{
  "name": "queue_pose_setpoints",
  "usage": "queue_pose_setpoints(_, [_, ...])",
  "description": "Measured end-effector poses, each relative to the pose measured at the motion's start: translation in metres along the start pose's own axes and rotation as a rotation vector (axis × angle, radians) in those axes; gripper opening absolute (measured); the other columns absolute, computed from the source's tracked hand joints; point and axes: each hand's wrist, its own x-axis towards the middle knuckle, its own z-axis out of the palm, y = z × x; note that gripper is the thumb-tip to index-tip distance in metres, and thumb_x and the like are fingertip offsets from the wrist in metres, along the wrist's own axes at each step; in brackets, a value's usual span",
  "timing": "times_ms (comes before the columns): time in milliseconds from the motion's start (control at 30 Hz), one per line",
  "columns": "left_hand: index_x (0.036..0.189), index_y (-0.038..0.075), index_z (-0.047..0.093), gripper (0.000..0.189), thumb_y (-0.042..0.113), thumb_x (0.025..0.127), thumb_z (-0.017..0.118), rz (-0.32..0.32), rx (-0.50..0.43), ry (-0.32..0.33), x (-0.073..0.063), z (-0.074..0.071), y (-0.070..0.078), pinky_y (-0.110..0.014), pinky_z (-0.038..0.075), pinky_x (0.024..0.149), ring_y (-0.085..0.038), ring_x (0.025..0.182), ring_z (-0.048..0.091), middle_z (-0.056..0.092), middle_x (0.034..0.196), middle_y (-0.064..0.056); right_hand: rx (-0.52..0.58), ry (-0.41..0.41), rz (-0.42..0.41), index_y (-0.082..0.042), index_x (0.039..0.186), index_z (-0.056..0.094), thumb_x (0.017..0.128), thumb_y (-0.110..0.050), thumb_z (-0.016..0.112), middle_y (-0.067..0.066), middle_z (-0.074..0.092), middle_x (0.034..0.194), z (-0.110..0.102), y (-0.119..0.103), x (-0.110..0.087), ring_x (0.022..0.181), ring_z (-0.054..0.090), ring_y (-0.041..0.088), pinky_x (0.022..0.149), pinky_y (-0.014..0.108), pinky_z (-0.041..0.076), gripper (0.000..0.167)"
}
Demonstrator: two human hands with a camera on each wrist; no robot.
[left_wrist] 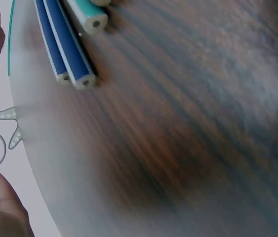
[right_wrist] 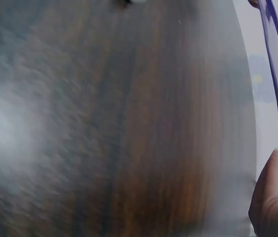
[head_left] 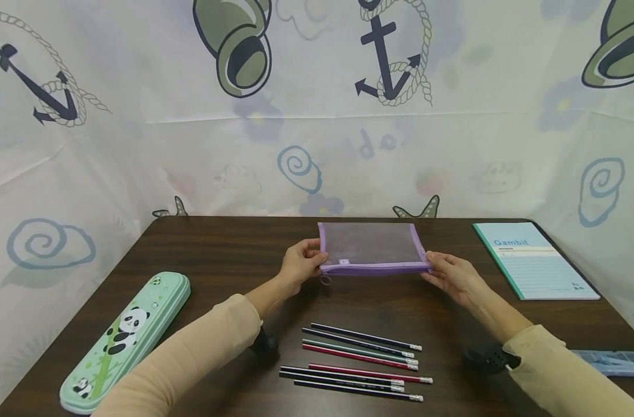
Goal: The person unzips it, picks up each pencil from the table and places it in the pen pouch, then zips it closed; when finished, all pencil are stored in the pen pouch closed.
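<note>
A see-through mesh zipper pouch with purple edging is stretched between both hands, over the back half of the table. The left hand pinches its left front corner, beside the zipper's ring pull. At the opposite end, the right hand pinches the right front corner. In the left wrist view the left thumb is close under the ring. The right wrist view has the right hand at the end of the purple edge. Several pencils, dark, green and red, lie in front of the hands.
On the left lies a green panda pencil case. A notebook lies at the back right, and a blue translucent case sits partly behind the right sleeve. Printed cloth hangs behind the brown table.
</note>
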Motion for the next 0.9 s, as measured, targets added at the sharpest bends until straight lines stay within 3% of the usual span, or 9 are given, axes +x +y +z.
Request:
queue_pose_setpoints(67, [0.123, -0.002, 0.056, 0.037, -0.003, 0.087, 0.062, -0.025, -0.06, 0.005, 0.0, 0.0, 0.0, -0.018, 0.052, 0.057, -0.004, 0.064, 0.058, 0.06, 0.082, -0.001, 0.052, -0.02, 0.015, 0.01, 0.143, 0.015, 0.096, -0.017, 0.052, 0.002, 0.059, 0.092, 0.001, 0.002, -0.002, 0.084, 0.064, 0.008, 0.083, 0.024, 0.053, 0.066])
queue_pose_setpoints(100, [0.124, -0.002, 0.055, 0.037, -0.003, 0.087, 0.062, -0.044, -0.094, 0.01, 0.0, 0.0, 0.001, -0.017, 0.052, 0.056, -0.004, 0.064, 0.058, 0.059, 0.082, -0.001, 0.074, -0.037, 0.021, 0.011, 0.143, 0.013, 0.095, -0.017, 0.054, 0.003, 0.06, 0.093, 0.002, 0.003, -0.004, 0.086, 0.065, 0.009, 0.085, 0.024, 0.053, 0.068])
queue_pose_setpoints(233, [0.126, -0.004, 0.052, 0.038, -0.004, 0.089, 0.059, -0.11, -0.217, 0.024, 0.001, 0.0, 0.002, -0.015, 0.051, 0.055, -0.004, 0.063, 0.059, 0.059, 0.084, -0.004, 0.105, -0.13, 0.04, 0.013, 0.135, 0.024, 0.094, -0.011, 0.056, 0.007, 0.066, 0.094, 0.012, 0.01, -0.007, 0.09, 0.068, 0.015, 0.088, 0.026, 0.052, 0.057])
queue_pose_setpoints(333, [0.126, -0.004, 0.051, 0.038, -0.005, 0.089, 0.058, -0.133, -0.254, 0.026, 0.001, 0.0, 0.003, -0.015, 0.05, 0.054, -0.005, 0.062, 0.059, 0.059, 0.087, -0.006, 0.073, -0.182, 0.049, 0.012, 0.125, 0.035, 0.094, -0.008, 0.055, 0.008, 0.068, 0.094, 0.025, 0.016, -0.006, 0.092, 0.068, 0.017, 0.09, 0.028, 0.051, 0.042])
queue_pose_setpoints(567, [0.126, -0.004, 0.052, 0.039, -0.004, 0.088, 0.061, -0.142, -0.254, 0.004, -0.001, 0.002, 0.002, -0.015, 0.051, 0.054, -0.006, 0.063, 0.057, 0.057, 0.088, -0.006, 0.098, -0.208, 0.074, 0.011, 0.12, 0.036, 0.096, -0.007, 0.052, 0.01, 0.068, 0.094, 0.05, 0.027, -0.001, 0.091, 0.068, 0.017, 0.087, 0.026, 0.052, 0.034])
queue_pose_setpoints(900, [0.126, -0.004, 0.052, 0.038, -0.002, 0.089, 0.06, -0.167, -0.201, -0.024, -0.003, 0.001, -0.007, -0.021, 0.054, 0.06, -0.008, 0.068, 0.06, 0.06, 0.088, -0.007, 0.178, -0.128, 0.072, 0.012, 0.116, 0.038, 0.097, 0.002, 0.043, 0.011, 0.07, 0.088, 0.065, 0.033, 0.001, 0.084, 0.069, 0.018, 0.08, 0.025, 0.055, 0.022])
